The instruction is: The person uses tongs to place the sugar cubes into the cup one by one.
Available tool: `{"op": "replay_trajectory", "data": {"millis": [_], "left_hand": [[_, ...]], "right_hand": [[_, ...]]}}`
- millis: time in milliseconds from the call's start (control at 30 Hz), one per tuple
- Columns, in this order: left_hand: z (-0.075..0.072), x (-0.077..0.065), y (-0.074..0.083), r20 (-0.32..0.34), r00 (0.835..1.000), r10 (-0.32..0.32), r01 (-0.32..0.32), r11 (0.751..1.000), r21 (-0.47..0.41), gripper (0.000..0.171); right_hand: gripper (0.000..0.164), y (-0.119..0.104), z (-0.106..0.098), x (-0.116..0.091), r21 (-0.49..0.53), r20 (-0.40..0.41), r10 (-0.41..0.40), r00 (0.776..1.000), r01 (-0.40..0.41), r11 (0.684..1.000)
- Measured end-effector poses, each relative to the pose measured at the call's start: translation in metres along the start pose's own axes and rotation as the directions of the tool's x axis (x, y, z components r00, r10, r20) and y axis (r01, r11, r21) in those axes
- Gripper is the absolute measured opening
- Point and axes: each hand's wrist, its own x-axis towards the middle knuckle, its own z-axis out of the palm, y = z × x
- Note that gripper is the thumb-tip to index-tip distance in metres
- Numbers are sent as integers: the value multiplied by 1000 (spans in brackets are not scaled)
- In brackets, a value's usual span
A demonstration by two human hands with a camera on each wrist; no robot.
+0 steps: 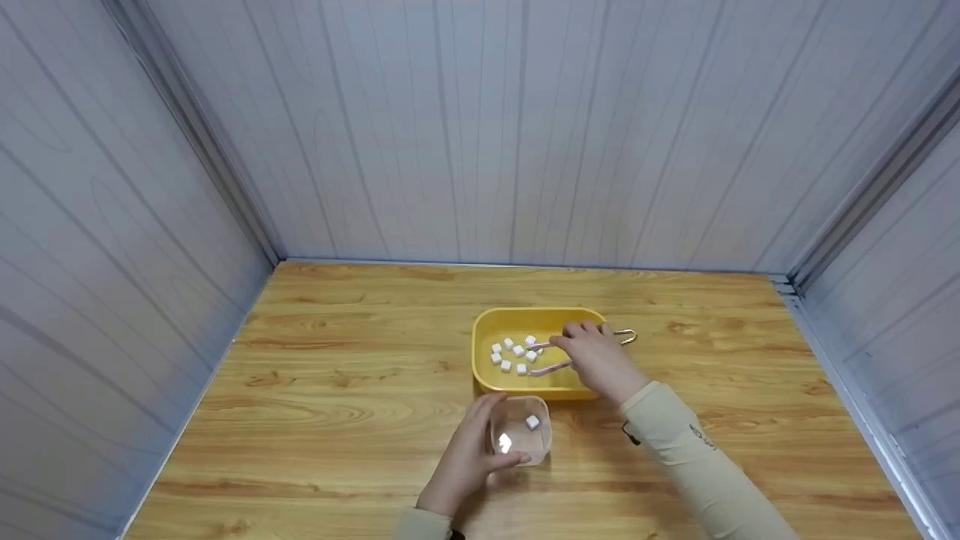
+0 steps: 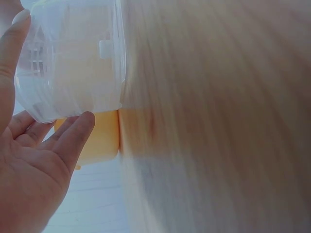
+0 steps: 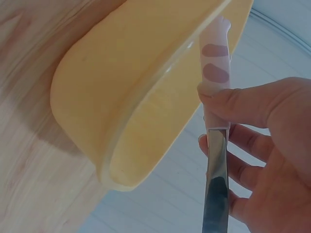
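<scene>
My right hand (image 1: 600,361) holds a pair of tongs (image 3: 217,160) with metal arms and pale pink, spotted ends. Thumb and fingers pinch the tongs, whose two tips are spread apart over a yellow basin (image 1: 577,392). Several white cubes (image 1: 506,366) lie in the basin, some close to the tips. My left hand (image 1: 466,454) grips a small clear plastic container (image 2: 73,73) on the table in front of the basin, thumb on the near side and fingers on the far side. A white cube (image 1: 532,422) sits inside it, with more white cubes (image 1: 505,442) near the thumb.
The wood-grain table (image 1: 337,375) spreads around both containers. Pale panelled walls (image 1: 480,135) stand behind it and at the left and right. The metal bend of the tongs (image 1: 630,334) sticks out past the basin's right rim.
</scene>
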Motion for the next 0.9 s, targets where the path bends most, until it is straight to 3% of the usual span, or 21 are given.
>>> {"op": "replay_trajectory", "data": {"millis": [900], "left_hand": [[0, 2, -1, 3, 1000, 6, -6, 1000, -4, 89]], "right_hand": [[41, -8, 18, 7, -14, 65, -3, 998, 4, 1000]]}}
